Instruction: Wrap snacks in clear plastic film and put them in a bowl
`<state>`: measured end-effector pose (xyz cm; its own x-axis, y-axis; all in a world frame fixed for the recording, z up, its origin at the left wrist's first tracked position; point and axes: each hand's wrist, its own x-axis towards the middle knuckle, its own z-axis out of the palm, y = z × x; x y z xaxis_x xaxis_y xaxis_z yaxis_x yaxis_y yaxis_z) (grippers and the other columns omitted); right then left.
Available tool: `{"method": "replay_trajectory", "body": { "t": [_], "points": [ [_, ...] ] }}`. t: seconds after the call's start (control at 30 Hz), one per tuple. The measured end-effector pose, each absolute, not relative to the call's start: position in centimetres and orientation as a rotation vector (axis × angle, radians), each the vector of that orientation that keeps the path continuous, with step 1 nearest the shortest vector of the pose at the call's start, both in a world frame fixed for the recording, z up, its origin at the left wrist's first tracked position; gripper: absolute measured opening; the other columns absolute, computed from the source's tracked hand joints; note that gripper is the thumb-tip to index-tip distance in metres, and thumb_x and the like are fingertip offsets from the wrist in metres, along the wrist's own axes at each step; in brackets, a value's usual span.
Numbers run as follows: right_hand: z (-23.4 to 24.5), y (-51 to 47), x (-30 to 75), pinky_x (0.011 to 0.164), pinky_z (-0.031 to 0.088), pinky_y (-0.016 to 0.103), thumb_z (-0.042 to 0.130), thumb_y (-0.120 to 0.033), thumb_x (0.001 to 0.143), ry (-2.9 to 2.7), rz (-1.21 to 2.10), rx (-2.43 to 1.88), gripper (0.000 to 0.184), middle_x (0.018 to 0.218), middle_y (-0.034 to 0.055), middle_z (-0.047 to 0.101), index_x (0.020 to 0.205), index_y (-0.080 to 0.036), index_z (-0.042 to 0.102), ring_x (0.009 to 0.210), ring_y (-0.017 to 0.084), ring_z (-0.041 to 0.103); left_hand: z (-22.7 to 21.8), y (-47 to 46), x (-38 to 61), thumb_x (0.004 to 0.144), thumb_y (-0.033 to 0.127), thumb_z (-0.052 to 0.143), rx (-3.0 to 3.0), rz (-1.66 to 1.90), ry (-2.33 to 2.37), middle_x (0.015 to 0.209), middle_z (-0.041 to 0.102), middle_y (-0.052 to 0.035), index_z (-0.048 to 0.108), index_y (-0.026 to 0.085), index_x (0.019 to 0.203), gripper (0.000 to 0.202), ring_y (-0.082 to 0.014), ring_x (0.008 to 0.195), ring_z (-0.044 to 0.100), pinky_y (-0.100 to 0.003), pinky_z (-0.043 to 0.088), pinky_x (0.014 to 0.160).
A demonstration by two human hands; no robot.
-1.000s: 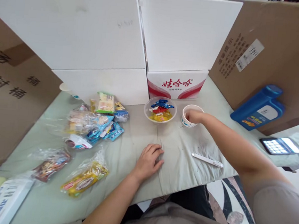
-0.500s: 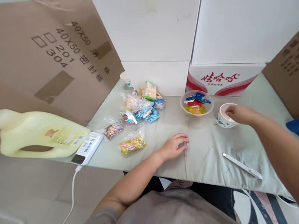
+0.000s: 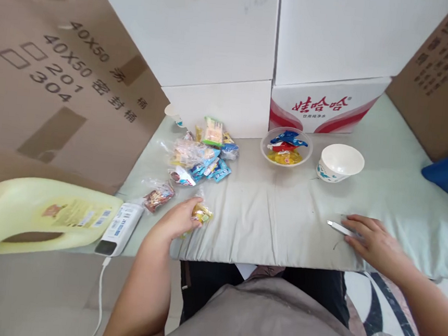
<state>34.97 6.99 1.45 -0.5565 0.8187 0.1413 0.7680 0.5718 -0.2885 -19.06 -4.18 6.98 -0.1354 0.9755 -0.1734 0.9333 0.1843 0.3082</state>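
My left hand (image 3: 180,219) is closed on a yellow snack packet (image 3: 201,214) in clear wrapping, at the table's front; the fingers cover much of it. My right hand (image 3: 377,248) is over a slim white tool with a metal tip (image 3: 336,227), perhaps a craft knife. Its thumb and fingers are apart on either side of the tool, whose rear part is hidden under the palm. Behind the right hand stands a white paper bowl (image 3: 342,162). Left of that bowl, a clear plastic bowl (image 3: 264,149) contains blue, red and yellow packets.
A heap of wrapped snacks (image 3: 199,155) lies at the back left, with a brown packet (image 3: 159,196) in front. A paper cup (image 3: 174,114) lies behind the heap. A pale yellow jug (image 3: 71,212) and a corded white device (image 3: 120,229) are left. Cardboard boxes (image 3: 315,110) wall the table.
My right hand has left the paper bowl and come down to the slim white tool. My left hand has moved left and closed on the yellow packet. The view has shifted slightly.
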Motion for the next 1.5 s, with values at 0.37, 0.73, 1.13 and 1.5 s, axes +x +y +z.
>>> {"method": "replay_trajectory", "body": {
  "t": [0.37,0.73,1.13,1.5],
  "points": [
    [3.2,4.8,31.9,0.081,0.051,0.041,0.042,-0.030,0.093,-2.506,0.209,-1.434,0.028,0.093,0.0109,0.062,0.107,-0.019,0.064,0.090,0.026,0.060,3.7,-0.1,-1.1,0.080,0.029,0.070,2.452,0.778,1.817,0.134,0.053,-0.0139,0.057,0.021,0.089,0.018,-0.0298,0.106,0.059,-0.049,0.050,0.089],
    [6.6,0.9,21.8,0.078,0.054,0.031,0.036,-0.026,0.099,-2.484,0.650,-1.005,0.031,0.106,0.0089,0.061,0.125,-0.021,0.053,0.091,0.018,0.064,2.5,-7.5,-1.0,0.087,0.017,0.057,2.539,0.901,1.795,0.123,0.053,-0.0120,0.057,0.023,0.119,0.033,-0.0307,0.122,0.049,-0.049,0.051,0.097],
    [6.7,2.2,20.5,0.071,0.048,0.026,0.046,-0.024,0.096,-2.749,0.573,-1.055,0.028,0.096,0.0046,0.065,0.120,-0.024,0.061,0.082,0.016,0.064,2.2,-6.7,-4.4,0.090,0.022,0.057,2.193,1.072,1.864,0.118,0.059,-0.0122,0.048,0.021,0.121,0.033,-0.0243,0.109,0.059,-0.043,0.056,0.089],
    [4.0,5.3,30.6,0.084,0.049,0.042,0.044,-0.032,0.093,-2.309,0.109,-1.529,0.030,0.095,0.0113,0.067,0.103,-0.018,0.069,0.092,0.027,0.060,2.0,-2.9,0.3,0.095,0.034,0.049,1.637,1.359,1.639,0.108,0.062,-0.0090,0.057,0.020,0.094,0.016,-0.0181,0.097,0.063,-0.032,0.057,0.079]
  ]
}}
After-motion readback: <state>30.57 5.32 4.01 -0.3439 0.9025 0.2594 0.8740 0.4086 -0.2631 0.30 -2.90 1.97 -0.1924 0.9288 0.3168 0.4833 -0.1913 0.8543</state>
